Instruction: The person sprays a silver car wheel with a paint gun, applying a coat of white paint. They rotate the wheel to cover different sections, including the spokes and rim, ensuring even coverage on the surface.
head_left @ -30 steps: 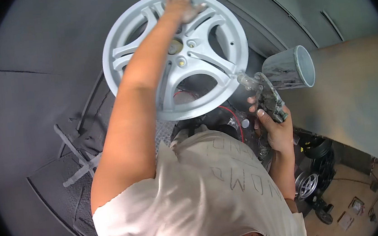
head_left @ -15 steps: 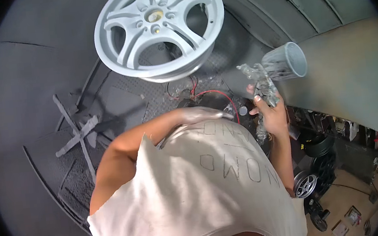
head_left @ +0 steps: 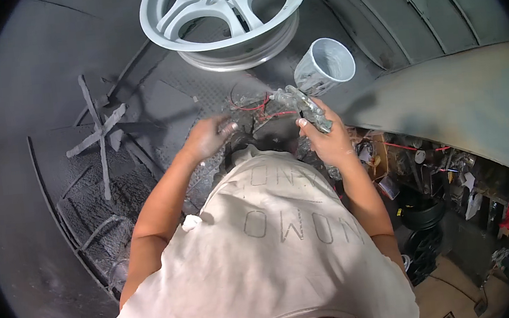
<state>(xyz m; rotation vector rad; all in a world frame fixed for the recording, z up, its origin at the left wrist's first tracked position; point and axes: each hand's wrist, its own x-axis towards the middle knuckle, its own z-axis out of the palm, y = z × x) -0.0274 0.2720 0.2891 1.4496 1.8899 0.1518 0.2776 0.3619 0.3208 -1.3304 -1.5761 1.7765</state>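
Note:
My right hand [head_left: 329, 136] is closed round a spray gun [head_left: 303, 106] wrapped in crinkled clear plastic. A whitish, paint-streaked cup [head_left: 332, 61] sits at the gun's far side, its round mouth toward me. From the nozzle a faint pale streak of mist runs up and left, toward the wheel. My left hand [head_left: 211, 137] hovers in front of my body, fingers loosely bent and holding nothing. Beyond both hands is a light grey alloy wheel rim [head_left: 226, 24] with several spokes, cut off by the top edge of the view.
A grey-coated cross-shaped stand [head_left: 101, 131] stands at left. Red hose [head_left: 255, 107] shows below the gun. To the right, a pale panel [head_left: 444, 94] overhangs shelves of clutter [head_left: 426, 164]. Dark tyres [head_left: 422, 216] are stacked at lower right.
My left hand has swung out from against my shirt, to the left and forward. The spray gun in my right hand has moved left. The wheel appears higher in view.

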